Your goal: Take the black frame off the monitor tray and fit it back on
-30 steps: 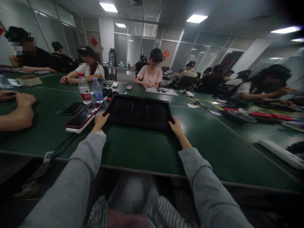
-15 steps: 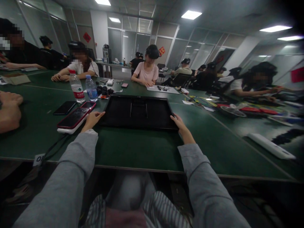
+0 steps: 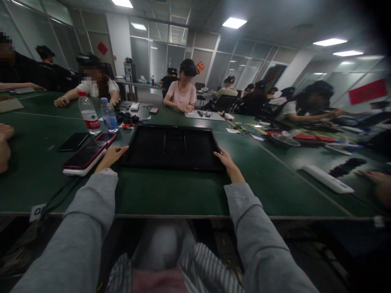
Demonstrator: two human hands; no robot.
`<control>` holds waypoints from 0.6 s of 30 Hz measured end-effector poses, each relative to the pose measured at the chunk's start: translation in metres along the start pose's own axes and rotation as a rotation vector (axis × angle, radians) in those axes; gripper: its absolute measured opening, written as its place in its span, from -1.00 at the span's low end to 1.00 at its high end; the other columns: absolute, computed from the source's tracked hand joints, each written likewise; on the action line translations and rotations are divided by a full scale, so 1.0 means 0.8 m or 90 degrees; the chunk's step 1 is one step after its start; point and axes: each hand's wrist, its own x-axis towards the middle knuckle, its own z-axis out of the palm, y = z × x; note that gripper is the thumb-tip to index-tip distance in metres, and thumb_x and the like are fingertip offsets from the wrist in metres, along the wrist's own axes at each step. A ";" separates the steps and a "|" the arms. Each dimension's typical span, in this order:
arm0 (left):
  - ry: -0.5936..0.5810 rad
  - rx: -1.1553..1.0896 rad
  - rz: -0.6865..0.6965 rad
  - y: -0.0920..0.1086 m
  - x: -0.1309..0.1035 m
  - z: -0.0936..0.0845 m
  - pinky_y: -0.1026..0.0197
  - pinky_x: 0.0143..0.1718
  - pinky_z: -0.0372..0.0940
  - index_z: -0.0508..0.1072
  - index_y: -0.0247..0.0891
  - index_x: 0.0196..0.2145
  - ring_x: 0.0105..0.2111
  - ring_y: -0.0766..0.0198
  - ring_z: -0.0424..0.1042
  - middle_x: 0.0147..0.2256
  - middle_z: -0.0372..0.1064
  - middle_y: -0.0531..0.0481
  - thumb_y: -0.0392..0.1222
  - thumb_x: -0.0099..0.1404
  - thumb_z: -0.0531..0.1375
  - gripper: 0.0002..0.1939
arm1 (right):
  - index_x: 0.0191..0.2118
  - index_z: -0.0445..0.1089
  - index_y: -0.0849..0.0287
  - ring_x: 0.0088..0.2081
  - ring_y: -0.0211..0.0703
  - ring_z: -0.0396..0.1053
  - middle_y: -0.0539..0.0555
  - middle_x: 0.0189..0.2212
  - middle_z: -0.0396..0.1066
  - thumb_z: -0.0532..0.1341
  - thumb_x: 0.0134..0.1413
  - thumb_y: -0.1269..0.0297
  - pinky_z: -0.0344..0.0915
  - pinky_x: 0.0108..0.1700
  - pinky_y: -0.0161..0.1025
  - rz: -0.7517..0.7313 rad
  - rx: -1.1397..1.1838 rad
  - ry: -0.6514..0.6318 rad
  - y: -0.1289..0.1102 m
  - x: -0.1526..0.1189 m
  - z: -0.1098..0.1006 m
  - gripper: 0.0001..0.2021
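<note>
A flat, black rectangular tray-like panel [image 3: 146, 148] with a raised rim lies on the green table in front of me. Two thin, pale metal-looking lines run across its middle; I cannot tell what part they belong to. My left hand [image 3: 114, 156] is closed on the panel's left edge, fingertips at the rim. On the opposite side, my right hand [image 3: 227, 162] grips the right edge, its thumb over the rim. Close by my left hand, a phone in a red case [image 3: 88, 152] rests on a white block [image 3: 80, 171] with a cable.
Two water bottles, one red-capped [image 3: 89, 116], one blue-capped [image 3: 109, 118], stand beyond a dark phone [image 3: 73, 141]. A white bar [image 3: 326, 179] lies at right on the green table [image 3: 174, 195]. Co-workers sit around; another person's hand [image 3: 4, 134] is at far left.
My view has turned slightly right, so most things appear shifted left. Both hands keep their hold on the panel. The other person's arm at left shows less, and a hand appears at far right.
</note>
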 end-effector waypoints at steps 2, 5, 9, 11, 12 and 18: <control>-0.005 -0.013 0.009 -0.004 0.002 0.002 0.15 -0.26 0.38 0.64 -0.25 -0.40 -0.27 -0.01 0.57 -0.39 0.60 -0.13 0.47 0.20 0.21 -0.34 | 0.23 0.46 0.06 -0.14 0.06 0.59 0.06 -0.16 0.63 0.44 -0.21 0.02 0.56 0.05 0.12 -0.007 0.014 0.026 0.004 0.003 0.001 -0.23; -0.020 -0.035 0.012 -0.007 0.005 0.003 0.14 -0.24 0.41 0.67 -0.28 -0.27 -0.27 0.01 0.58 -0.30 0.64 -0.17 0.49 0.23 0.16 -0.28 | 0.19 0.48 0.08 -0.19 0.00 0.58 0.04 -0.19 0.63 0.41 -0.23 0.11 0.55 0.07 0.10 -0.017 0.022 0.081 0.007 0.008 -0.002 -0.27; -0.008 -0.011 0.005 -0.007 0.006 0.002 0.12 -0.20 0.44 0.68 -0.27 -0.24 -0.26 0.01 0.59 -0.26 0.65 -0.19 0.48 0.26 0.14 -0.29 | 0.19 0.45 0.17 -0.16 -0.01 0.57 0.10 -0.16 0.61 0.32 -0.17 0.18 0.53 0.10 0.08 -0.021 0.000 0.210 0.007 0.012 -0.015 -0.31; -0.006 -0.013 -0.004 -0.007 0.006 0.001 0.12 -0.20 0.45 0.68 -0.26 -0.25 -0.25 0.01 0.60 -0.27 0.65 -0.19 0.48 0.26 0.14 -0.29 | 0.20 0.43 0.20 -0.09 0.02 0.57 0.14 -0.11 0.59 0.26 -0.11 0.19 0.51 0.13 0.10 -0.032 -0.048 0.287 0.007 0.012 -0.024 -0.34; -0.007 -0.020 -0.005 -0.006 0.005 0.001 0.12 -0.19 0.45 0.68 -0.26 -0.25 -0.24 0.02 0.60 -0.26 0.65 -0.20 0.48 0.26 0.14 -0.29 | 0.20 0.41 0.21 -0.04 0.04 0.56 0.17 -0.08 0.58 0.24 -0.08 0.19 0.49 0.16 0.11 -0.044 -0.077 0.328 0.007 0.012 -0.029 -0.36; 0.016 -0.046 -0.005 0.008 -0.004 0.001 0.08 -0.11 0.47 0.69 -0.25 -0.28 -0.22 0.00 0.59 -0.26 0.65 -0.20 0.38 0.31 0.18 -0.39 | 0.34 0.24 0.30 0.33 0.19 0.35 0.38 0.23 0.40 0.12 0.02 0.35 0.22 0.41 0.18 0.035 -0.190 0.635 0.006 0.001 -0.059 -0.30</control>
